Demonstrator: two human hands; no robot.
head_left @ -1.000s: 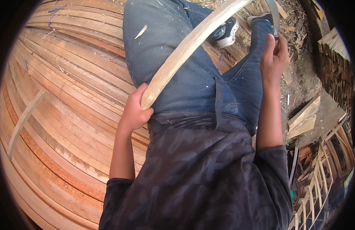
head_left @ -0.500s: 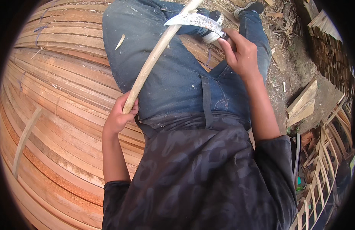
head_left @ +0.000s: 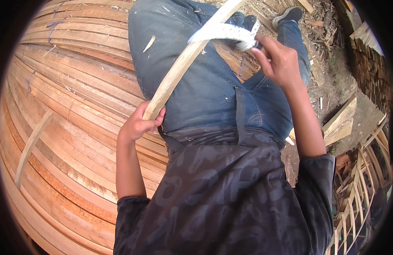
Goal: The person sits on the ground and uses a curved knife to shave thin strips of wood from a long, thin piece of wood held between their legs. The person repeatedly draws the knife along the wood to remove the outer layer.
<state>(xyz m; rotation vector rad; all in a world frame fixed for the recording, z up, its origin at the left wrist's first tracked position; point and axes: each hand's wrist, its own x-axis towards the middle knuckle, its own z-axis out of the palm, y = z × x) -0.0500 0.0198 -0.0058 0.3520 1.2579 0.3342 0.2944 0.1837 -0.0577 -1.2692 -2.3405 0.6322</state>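
A long pale wooden stick [head_left: 179, 70] slants across my thigh, its near end in my left hand [head_left: 141, 122], whose fingers wrap round it. Its far end runs out of the top of the picture. In my right hand [head_left: 279, 61] is a sickle [head_left: 222, 32], gripped by its handle, which the fingers mostly cover. The curved blade crosses over the upper part of the stick and is smeared by motion. Whether the edge is cutting into the wood cannot be made out. A curled wood shaving [head_left: 149, 43] lies on my jeans.
Long sawn boards [head_left: 77, 140] are stacked at the left, with a loose strip [head_left: 33, 148] across them. Shavings litter the ground at upper right. A wood offcut [head_left: 341, 119], a stack of wood pieces [head_left: 373, 70] and a slatted wooden frame [head_left: 356, 199] stand at the right.
The whole scene has shifted a little rightward in the picture. The sickle blade, sharper before, is now blurred and still crosses the stick. Both hands keep their holds.
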